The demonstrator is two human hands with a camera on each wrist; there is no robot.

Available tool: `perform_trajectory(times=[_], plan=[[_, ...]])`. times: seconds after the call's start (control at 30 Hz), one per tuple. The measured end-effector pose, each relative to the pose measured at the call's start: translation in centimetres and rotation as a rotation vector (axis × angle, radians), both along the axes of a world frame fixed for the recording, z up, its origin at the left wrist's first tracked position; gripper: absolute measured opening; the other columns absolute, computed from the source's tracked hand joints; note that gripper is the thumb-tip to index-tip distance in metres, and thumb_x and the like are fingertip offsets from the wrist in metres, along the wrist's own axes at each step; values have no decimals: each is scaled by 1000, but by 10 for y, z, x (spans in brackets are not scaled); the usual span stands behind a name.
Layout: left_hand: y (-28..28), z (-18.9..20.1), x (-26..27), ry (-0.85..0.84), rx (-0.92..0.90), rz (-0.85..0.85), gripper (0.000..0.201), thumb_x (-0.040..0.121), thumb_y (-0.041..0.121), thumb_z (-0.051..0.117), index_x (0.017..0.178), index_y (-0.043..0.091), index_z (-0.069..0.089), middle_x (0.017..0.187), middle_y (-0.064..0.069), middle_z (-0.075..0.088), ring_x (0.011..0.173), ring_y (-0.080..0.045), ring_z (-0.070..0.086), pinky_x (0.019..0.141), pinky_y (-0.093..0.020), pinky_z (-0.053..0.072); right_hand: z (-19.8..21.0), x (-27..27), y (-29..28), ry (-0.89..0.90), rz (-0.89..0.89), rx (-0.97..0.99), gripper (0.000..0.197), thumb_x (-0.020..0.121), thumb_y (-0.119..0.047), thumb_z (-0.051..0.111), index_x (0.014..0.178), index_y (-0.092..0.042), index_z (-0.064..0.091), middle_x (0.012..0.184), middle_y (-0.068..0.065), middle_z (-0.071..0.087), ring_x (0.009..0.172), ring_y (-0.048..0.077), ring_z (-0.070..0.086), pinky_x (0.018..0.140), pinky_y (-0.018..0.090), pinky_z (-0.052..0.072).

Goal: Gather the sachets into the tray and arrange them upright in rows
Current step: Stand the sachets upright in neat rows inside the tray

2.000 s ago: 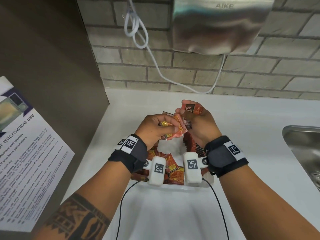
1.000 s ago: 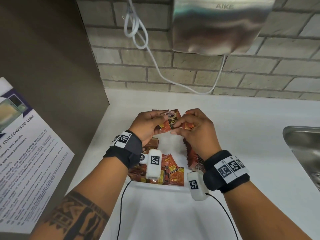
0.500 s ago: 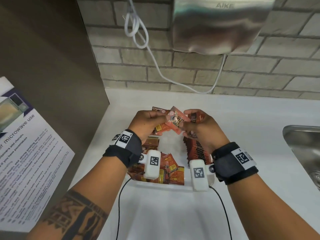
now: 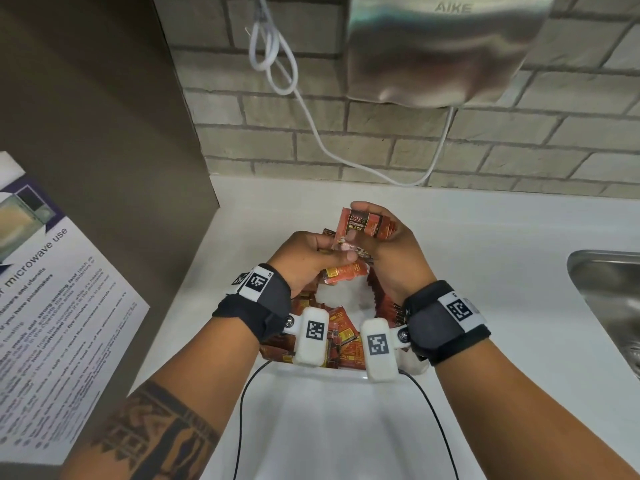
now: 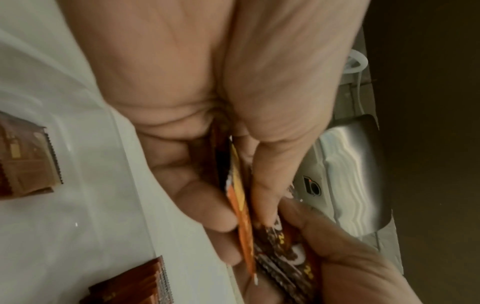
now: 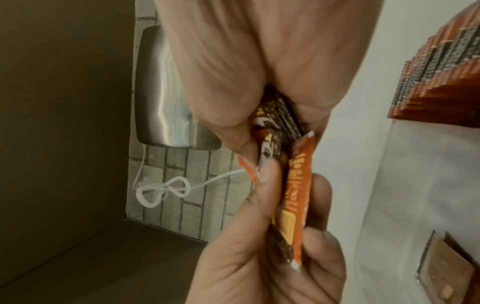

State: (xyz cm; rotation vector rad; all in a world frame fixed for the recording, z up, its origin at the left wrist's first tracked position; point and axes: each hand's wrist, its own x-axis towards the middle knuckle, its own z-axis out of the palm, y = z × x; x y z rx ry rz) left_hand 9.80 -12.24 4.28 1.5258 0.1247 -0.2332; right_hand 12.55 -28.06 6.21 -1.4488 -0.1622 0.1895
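Above the white tray (image 4: pixel 322 370) both hands meet. My right hand (image 4: pixel 388 244) grips a small stack of orange-and-black sachets (image 4: pixel 363 223), faces toward me. My left hand (image 4: pixel 311 252) pinches an orange sachet (image 4: pixel 344 273) against the bottom of that stack; the same sachet (image 6: pixel 293 197) shows edge-on in the right wrist view and the sachet (image 5: pixel 241 224) in the left wrist view too. A row of upright sachets (image 4: pixel 382 303) stands along the tray's right side, its serrated tops seen as a row of upright sachets (image 6: pixel 439 72). Loose sachets (image 4: pixel 346 341) lie flat at the tray's near end.
The tray sits on a white counter (image 4: pixel 485 271). A steel sink (image 4: pixel 609 299) is at the right edge, a brown panel (image 4: pixel 104 116) with a microwave notice (image 4: pixel 52 306) at the left. A steel hand dryer (image 4: pixel 440 46) and white cable (image 4: pixel 277 57) hang on the brick wall.
The right hand has lifted its stack higher and turned it face-on. The left hand stays under it, pinching one orange sachet at the stack's lower edge.
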Motion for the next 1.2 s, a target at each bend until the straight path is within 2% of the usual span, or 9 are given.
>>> perform_trajectory(times=[0.17, 0.3, 0.5, 0.6, 0.67, 0.73, 0.87, 0.97, 1.2], plan=[[9, -1, 1, -44, -64, 16, 20, 92, -5, 65, 101, 10, 74, 118, -12, 72, 99, -27, 72, 71, -30, 59, 10, 5, -13, 85, -70, 190, 38, 98, 2, 47, 132, -14, 57, 110, 18, 72, 106, 32, 70, 94, 47, 56], [12, -4, 3, -103, -87, 101, 33, 83, -6, 74, 71, 15, 52, 106, -5, 70, 96, -27, 73, 64, -30, 59, 11, 3, -17, 102, -33, -46, 32, 94, -7, 67, 124, -16, 61, 89, 3, 67, 83, 19, 67, 91, 48, 57], [7, -3, 7, -58, -92, 178, 30, 87, 11, 77, 74, 16, 50, 109, -8, 72, 87, -25, 74, 67, -32, 60, 2, -1, -15, 134, 13, -131, 22, 89, -5, 73, 108, -16, 70, 70, -4, 69, 64, 13, 60, 73, 35, 56], [9, 2, 6, 110, -143, 232, 28, 95, 37, 67, 95, 9, 62, 108, -18, 72, 82, -26, 75, 68, -33, 61, 2, 4, -16, -27, -59, -176, 19, 92, -5, 69, 108, -16, 70, 74, -10, 68, 64, 12, 56, 61, 26, 50], [9, 5, 4, 215, -160, 216, 45, 96, 52, 58, 97, 7, 63, 107, -16, 71, 86, -31, 76, 67, -34, 61, 4, 4, -15, -208, -102, -249, 16, 91, -7, 70, 100, -20, 71, 79, -18, 69, 70, 3, 61, 69, 19, 49], [10, 7, 2, 258, -168, 148, 61, 94, 64, 50, 99, 6, 67, 112, -13, 70, 90, -33, 76, 68, -36, 60, 3, 1, -12, -360, -87, -337, 15, 88, -7, 73, 93, -21, 72, 94, -7, 69, 84, -1, 63, 80, 16, 48], [8, 12, 2, 199, -188, 124, 40, 97, 52, 56, 101, 15, 70, 100, -11, 73, 87, -29, 72, 62, -30, 54, -8, -4, -9, -526, -15, -563, 20, 77, 4, 78, 83, -15, 75, 96, -3, 55, 88, -3, 56, 81, 6, 41], [11, 10, 3, 116, -102, 209, 20, 96, 30, 67, 105, 13, 71, 92, -8, 73, 75, -22, 71, 50, -25, 51, -12, -7, -10, -383, -44, -487, 19, 85, 0, 72, 88, -19, 74, 103, -3, 64, 92, -2, 62, 82, 6, 44], [8, 7, 4, 30, -107, 308, 25, 92, 32, 71, 109, 14, 75, 89, -7, 74, 66, -19, 69, 49, -24, 48, -11, -12, -10, 133, -48, -62, 29, 95, -23, 68, 118, -8, 60, 104, 15, 71, 85, 27, 73, 79, 39, 60]])
